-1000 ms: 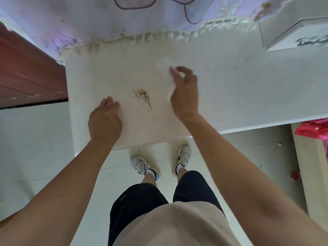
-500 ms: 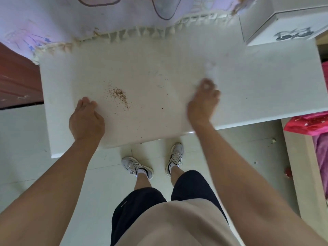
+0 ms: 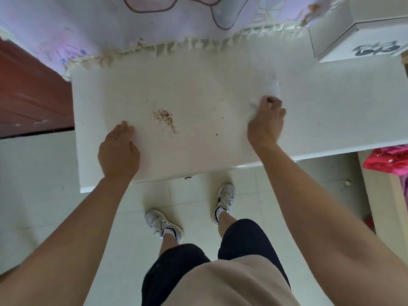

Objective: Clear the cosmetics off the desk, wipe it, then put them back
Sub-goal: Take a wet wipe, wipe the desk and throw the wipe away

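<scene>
The white desk (image 3: 331, 111) fills the middle of the view, with no cosmetics on it. A patch of brown crumbs (image 3: 165, 118) lies left of centre, and a few dark specks sit nearer the front edge. My right hand (image 3: 266, 122) grips a white tissue (image 3: 271, 86) and holds it against the desk top right of centre; the tissue sticks out beyond my curled fingers. My left hand (image 3: 119, 151) rests on the desk near its front left edge, just left of the crumbs, fingers straight.
A white box with dark lettering (image 3: 362, 36) stands at the desk's back right. A lilac printed curtain with a fringe (image 3: 154, 29) hangs along the back edge. A dark red door (image 3: 31, 96) is at the left, a pink bag (image 3: 390, 160) at the right. My feet stand on pale tiles.
My right hand has swept the tissue from just above the crumbs across to the right part of the desk. My left hand has stayed on the desk near the front left.
</scene>
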A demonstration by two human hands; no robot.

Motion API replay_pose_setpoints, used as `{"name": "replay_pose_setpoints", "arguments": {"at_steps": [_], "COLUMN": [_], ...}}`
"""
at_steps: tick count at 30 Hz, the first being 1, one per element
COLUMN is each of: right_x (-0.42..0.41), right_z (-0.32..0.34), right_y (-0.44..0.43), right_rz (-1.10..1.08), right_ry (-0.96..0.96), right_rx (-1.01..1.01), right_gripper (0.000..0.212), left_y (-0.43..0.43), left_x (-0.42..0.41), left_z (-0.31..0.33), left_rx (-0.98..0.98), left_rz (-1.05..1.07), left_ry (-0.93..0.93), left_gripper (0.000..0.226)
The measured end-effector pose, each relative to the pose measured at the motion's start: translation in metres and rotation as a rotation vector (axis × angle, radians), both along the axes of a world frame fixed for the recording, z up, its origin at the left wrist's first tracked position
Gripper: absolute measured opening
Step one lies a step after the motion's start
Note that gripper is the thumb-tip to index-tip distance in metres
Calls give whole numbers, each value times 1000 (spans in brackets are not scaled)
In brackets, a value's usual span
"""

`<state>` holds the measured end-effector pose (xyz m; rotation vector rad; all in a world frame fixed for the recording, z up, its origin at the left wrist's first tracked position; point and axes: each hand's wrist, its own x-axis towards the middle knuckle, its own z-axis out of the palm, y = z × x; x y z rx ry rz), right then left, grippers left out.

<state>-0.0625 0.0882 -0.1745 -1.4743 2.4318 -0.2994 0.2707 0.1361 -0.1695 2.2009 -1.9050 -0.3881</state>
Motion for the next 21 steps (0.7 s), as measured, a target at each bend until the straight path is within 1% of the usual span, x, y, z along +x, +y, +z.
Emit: {"name": "replay_pose_setpoints", "arguments": {"at_steps": [2,5,7,10,13,15,17,19,20,21], "right_x": [21,91,148,233,282,279,256,218,196,175], "right_z": [-8,-13,-12,-7,-1,6,14,16,14,12], "right_y": [5,3,6,16,17,7,1,-7,-13,-19], "right_rz": [9,177,329,571,703,703,637,472,355,227], "right_ry": [130,185,148,96,11,-74,-182,-188,-151,-106], "right_rx": [37,25,15,6,4,-42,-164,-298,-316,-291], "right_gripper": [65,63,63,62,59,63,68,69,68,66], "left_y": [3,9,17,28,38,37,35,33,32,33], "left_x": [9,32,52,83,102,107,106,104,102,101], "left_z": [-5,-8,-7,-2,1,3,4,4,3,3], "left_rx": [-41,-85,-83,5,81,84,83,84,83,83], "left_rz": [-10,13,49,141,138,111,140,176,173,155], "left_ry": [41,82,53,38,71,88,98,87,74,59], "left_gripper": [46,52,54,54,48,45,43,42,41,41]}}
